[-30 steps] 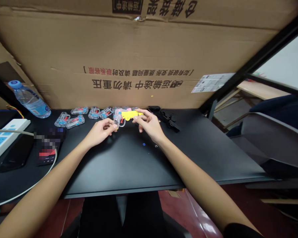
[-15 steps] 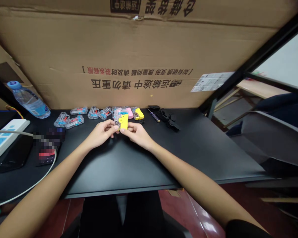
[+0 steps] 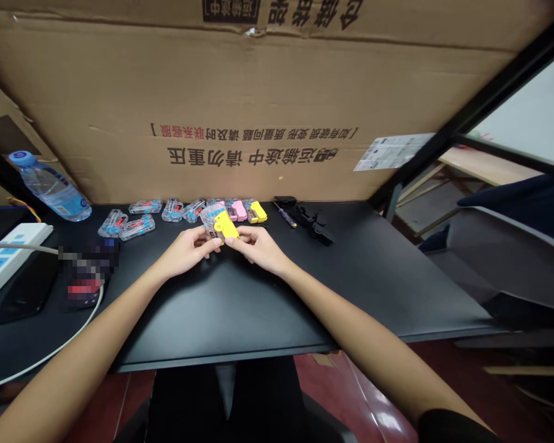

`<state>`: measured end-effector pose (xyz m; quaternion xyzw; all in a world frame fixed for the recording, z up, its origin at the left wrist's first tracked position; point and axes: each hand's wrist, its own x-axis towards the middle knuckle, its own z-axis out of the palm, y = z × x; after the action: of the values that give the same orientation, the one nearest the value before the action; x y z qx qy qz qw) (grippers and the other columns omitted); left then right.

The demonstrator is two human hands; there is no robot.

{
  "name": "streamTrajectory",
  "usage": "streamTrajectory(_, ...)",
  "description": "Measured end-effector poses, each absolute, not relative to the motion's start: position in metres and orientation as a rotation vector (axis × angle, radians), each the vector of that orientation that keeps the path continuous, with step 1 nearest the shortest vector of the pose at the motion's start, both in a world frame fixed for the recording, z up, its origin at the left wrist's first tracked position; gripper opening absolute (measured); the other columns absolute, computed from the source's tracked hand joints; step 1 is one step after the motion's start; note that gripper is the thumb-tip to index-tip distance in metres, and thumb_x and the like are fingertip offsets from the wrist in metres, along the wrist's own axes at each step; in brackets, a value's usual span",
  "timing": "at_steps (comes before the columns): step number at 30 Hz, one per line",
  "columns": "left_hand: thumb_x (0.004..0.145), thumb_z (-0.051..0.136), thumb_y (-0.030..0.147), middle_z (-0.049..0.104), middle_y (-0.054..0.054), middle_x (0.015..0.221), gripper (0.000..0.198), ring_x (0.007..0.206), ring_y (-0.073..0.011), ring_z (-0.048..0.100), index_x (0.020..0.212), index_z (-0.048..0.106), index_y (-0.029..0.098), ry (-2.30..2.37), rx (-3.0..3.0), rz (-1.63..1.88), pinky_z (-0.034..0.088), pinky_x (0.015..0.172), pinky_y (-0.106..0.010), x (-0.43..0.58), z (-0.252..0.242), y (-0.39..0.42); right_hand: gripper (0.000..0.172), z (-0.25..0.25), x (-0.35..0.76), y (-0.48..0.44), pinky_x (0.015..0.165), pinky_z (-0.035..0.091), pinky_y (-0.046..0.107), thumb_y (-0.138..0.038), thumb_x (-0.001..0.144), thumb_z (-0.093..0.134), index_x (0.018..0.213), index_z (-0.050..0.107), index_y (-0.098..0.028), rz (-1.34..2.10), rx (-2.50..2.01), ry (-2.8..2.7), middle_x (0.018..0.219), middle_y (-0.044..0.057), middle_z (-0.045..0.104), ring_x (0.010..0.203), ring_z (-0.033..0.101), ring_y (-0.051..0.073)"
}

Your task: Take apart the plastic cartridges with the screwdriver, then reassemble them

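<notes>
Both of my hands are raised over the middle of the black desk, closed on one small toy gun point(image 3: 226, 226) with a yellow part and a clear part. My left hand point(image 3: 188, 250) pinches its clear side, with the thumb along the lower edge. On the yellow side, my right hand point(image 3: 261, 251) grips it between thumb and fingers. Behind it lie a toy gun with a pink part point(image 3: 238, 211) and another with a yellow part point(image 3: 258, 211). Several clear toy guns point(image 3: 137, 227) with red and blue insides lie to the left.
A screwdriver point(image 3: 287, 217) and a black strap-like object point(image 3: 314, 226) lie right of the toys. At the left are a water bottle point(image 3: 55, 189), a white power strip point(image 3: 16, 252), a dark phone point(image 3: 26, 294) and a cable. A cardboard sheet point(image 3: 258, 80) stands behind the desk.
The yellow and clear toy gun has tilted in my fingers, its clear end now leaning up to the left. Both hands keep hold of it in nearly the same place.
</notes>
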<state>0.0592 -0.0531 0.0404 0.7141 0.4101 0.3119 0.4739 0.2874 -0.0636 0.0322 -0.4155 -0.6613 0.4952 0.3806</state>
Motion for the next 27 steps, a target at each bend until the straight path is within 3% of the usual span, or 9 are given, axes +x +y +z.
streamTrajectory(8,0.094,0.072,0.058,0.080,-0.009,0.091,0.046,0.069,-0.0172,0.067,0.109,0.074,0.015,1.004,1.751,0.726,0.057,0.068,-0.031,0.057,0.039,-0.050,0.052,0.027,0.285,-0.064,0.048,0.042,0.025,-0.069,0.090,0.073,0.097,0.074,-0.018,1.282,-1.037,-1.673,0.069,-0.002,0.060,0.057,0.051,0.012)
streamTrajectory(16,0.096,0.070,0.057,0.079,-0.008,0.089,0.045,0.068,-0.0154,0.064,0.111,0.073,0.014,0.977,1.761,0.700,0.055,0.066,-0.029,0.059,0.044,-0.052,0.051,0.021,0.280,-0.062,0.049,0.048,0.028,-0.062,0.089,0.078,0.118,0.074,-0.021,1.223,-1.002,-1.589,0.093,0.004,0.075,0.060,0.058,0.013)
streamTrajectory(19,0.097,0.066,0.059,0.078,-0.007,0.088,0.054,0.066,-0.0152,0.062,0.125,0.070,0.014,0.976,1.761,0.713,0.053,0.064,-0.029,0.059,0.041,-0.051,0.056,0.020,0.283,-0.056,0.051,0.052,0.031,-0.060,0.087,0.081,0.129,0.071,-0.024,1.257,-0.987,-1.510,0.096,0.005,0.077,0.062,0.063,0.016)
streamTrajectory(23,0.100,0.062,0.059,0.078,-0.005,0.089,0.069,0.066,-0.0154,0.062,0.153,0.055,0.016,1.025,1.743,0.758,0.051,0.065,-0.030,0.055,0.040,-0.049,0.061,0.022,0.318,-0.032,0.049,0.052,0.031,-0.059,0.083,0.085,0.131,0.066,-0.025,1.006,-1.097,-1.360,0.088,0.003,0.076,0.059,0.063,0.017)
streamTrajectory(27,0.100,0.063,0.055,0.078,-0.004,0.089,0.067,0.068,-0.0158,0.063,0.155,0.054,0.017,1.048,1.747,0.767,0.052,0.069,-0.031,0.052,0.041,-0.049,0.053,0.021,0.375,-0.003,0.057,0.056,0.031,-0.058,0.084,0.081,0.119,0.065,-0.022,0.559,-1.296,-1.233,0.086,0.004,0.076,0.067,0.068,0.019)
